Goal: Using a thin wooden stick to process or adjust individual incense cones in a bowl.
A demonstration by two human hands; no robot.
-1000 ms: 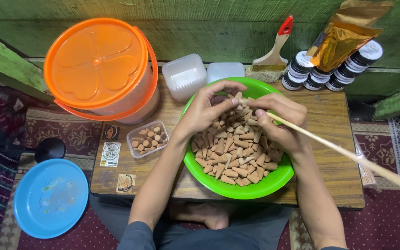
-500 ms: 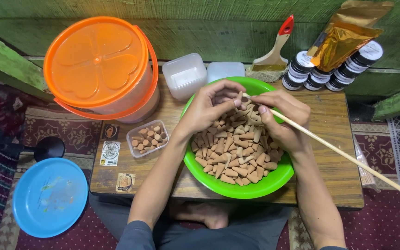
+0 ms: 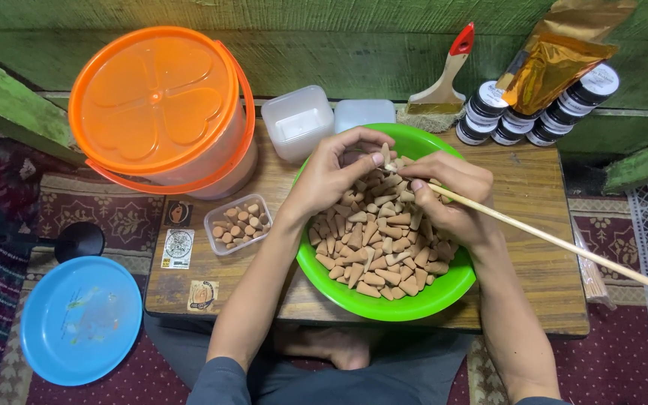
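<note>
A green bowl [image 3: 421,302] full of tan cone-shaped pieces [image 3: 384,251] sits on a low wooden table [image 3: 541,202]. My left hand [image 3: 335,176] hovers over the far side of the bowl and pinches one cone between thumb and fingertips. My right hand [image 3: 451,199] grips a long thin wooden stick [image 3: 564,244] whose tip meets the pinched cone near the left fingertips. The stick runs out to the lower right past the table edge.
A big tub with an orange lid [image 3: 155,101] stands at the back left. Nearby are two clear boxes [image 3: 298,120], a small tray of cones [image 3: 239,223], a brush [image 3: 444,86], stacked black jars [image 3: 534,112] and a gold pouch [image 3: 560,56]. A blue plate [image 3: 80,319] lies on the rug.
Both hands shifted slightly over the bowl. The stick's far end rose and swung a little, and its tip stays at the cone in my left fingers.
</note>
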